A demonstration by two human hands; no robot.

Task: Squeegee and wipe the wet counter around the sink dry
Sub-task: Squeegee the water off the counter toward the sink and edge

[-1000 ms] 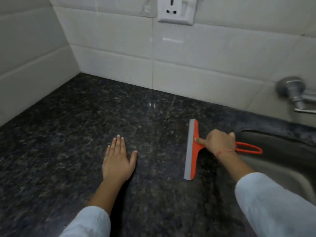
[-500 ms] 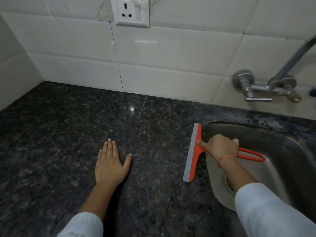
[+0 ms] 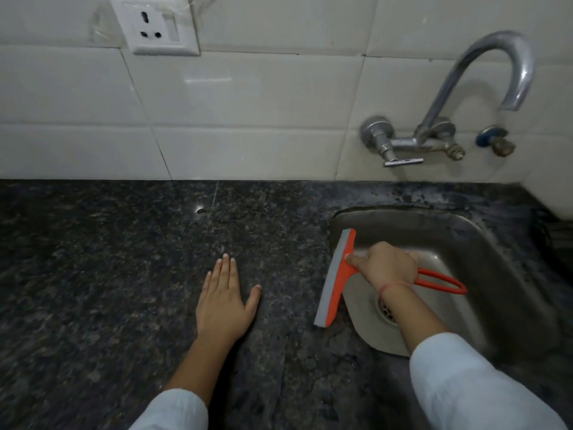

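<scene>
My right hand (image 3: 384,265) grips the orange squeegee (image 3: 334,280) by its loop handle, index finger stretched along the neck. The grey rubber blade stands along the left rim of the steel sink (image 3: 459,243), its lower end on the dark speckled granite counter (image 3: 124,274). The handle loop hangs over the basin. My left hand (image 3: 224,299) lies flat, palm down, on the counter left of the squeegee, fingers together, holding nothing.
A chrome tap (image 3: 483,88) with a curved spout is fixed to the white tiled wall (image 3: 248,103) above the sink. A wall socket (image 3: 158,24) sits at the upper left. The drain (image 3: 387,310) lies under my right wrist. Wet patches show behind the sink.
The squeegee and my right hand have moved right across the counter to the sink's left rim. The view has swung right, bringing the sink and tap fully in. My left hand has stayed flat.
</scene>
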